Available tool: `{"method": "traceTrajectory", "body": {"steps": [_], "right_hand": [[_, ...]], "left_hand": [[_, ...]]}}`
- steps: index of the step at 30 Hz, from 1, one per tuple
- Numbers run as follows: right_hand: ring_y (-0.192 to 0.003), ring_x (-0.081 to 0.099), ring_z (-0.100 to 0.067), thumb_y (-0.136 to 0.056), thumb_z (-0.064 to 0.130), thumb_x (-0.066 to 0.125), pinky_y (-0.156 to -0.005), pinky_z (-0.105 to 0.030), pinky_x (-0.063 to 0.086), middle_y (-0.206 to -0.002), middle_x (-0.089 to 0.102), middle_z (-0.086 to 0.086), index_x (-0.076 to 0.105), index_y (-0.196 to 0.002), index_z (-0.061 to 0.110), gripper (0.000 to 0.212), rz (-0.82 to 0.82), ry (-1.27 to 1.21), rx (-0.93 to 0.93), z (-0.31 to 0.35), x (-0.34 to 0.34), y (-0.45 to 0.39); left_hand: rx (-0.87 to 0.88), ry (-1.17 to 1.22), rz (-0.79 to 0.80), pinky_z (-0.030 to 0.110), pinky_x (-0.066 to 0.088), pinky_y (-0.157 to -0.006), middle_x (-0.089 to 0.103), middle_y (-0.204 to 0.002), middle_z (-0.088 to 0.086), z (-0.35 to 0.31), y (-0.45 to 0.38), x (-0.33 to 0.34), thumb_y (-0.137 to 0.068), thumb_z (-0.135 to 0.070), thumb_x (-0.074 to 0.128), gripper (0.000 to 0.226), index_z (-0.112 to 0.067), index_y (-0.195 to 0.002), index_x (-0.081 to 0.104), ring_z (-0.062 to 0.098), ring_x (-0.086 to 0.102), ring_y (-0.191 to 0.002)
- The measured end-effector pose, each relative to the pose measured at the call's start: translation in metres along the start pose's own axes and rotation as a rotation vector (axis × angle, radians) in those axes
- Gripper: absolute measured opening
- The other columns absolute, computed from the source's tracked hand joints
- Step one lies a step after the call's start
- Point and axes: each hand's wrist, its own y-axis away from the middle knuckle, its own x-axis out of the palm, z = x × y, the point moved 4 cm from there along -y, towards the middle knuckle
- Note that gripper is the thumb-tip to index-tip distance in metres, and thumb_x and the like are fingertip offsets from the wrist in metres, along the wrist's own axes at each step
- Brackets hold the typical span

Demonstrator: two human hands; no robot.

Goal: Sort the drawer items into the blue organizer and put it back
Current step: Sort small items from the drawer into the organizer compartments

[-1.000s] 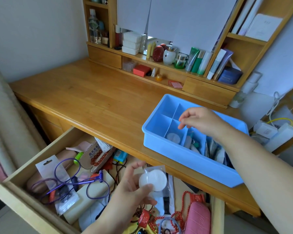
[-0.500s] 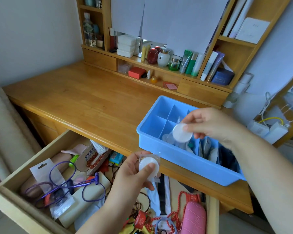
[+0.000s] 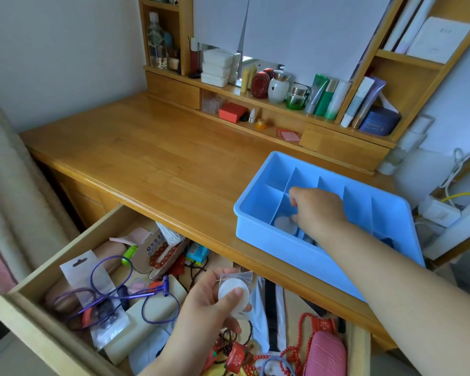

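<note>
Over the open drawer (image 3: 65, 267), the left hand (image 3: 209, 302) pinches a white round pad (image 3: 233, 293) in its clear wrapper. On the desk (image 3: 147, 158), the right hand (image 3: 316, 208) reaches into the blue organizer (image 3: 255, 229), fingers curled down at another white pad (image 3: 284, 223); whether it grips is unclear.

Two bare forearms, left grip (image 3: 215, 302) and right grip (image 3: 316, 208), no sleeves, rings or watch visible.

right hand (image 3: 316, 210) fingers: tips hidden in blue organizer (image 3: 255, 229) | organizer contents: mostly hidden behind forearm
</note>
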Motion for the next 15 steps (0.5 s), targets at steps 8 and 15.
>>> {"method": "traceTrajectory", "body": {"steps": [8, 15], "right_hand": [[-0.052, 0.041, -0.013, -0.084, 0.01, 0.045, -0.047, -0.024, 0.031, -0.051, 0.061, 0.016, 0.053, -0.083, 0.023, 0.015, 0.377, -0.549, 0.082, -0.001, -0.011, 0.011], [-0.052, 0.044, -0.019, -0.082, 0.007, 0.03, -0.051, -0.026, 0.036, -0.069, 0.053, -0.008, 0.054, -0.083, 0.032, 0.034, 0.667, -0.341, -0.017, 0.006, 0.0, 0.023]], "left_hand": [[-0.037, -0.033, -0.006, 0.028, 0.048, -0.042, 0.067, -0.092, 0.021, 0.001, 0.002, 0.005, -0.087, -0.005, 0.064, 0.025, -0.019, -0.107, 0.061, 0.036, 0.07, -0.077], [-0.065, -0.002, 0.093, 0.026, 0.052, -0.053, 0.071, -0.095, 0.015, -0.009, 0.008, 0.013, -0.088, 0.012, 0.047, 0.043, -0.019, -0.112, 0.062, 0.027, 0.07, -0.075]]}}
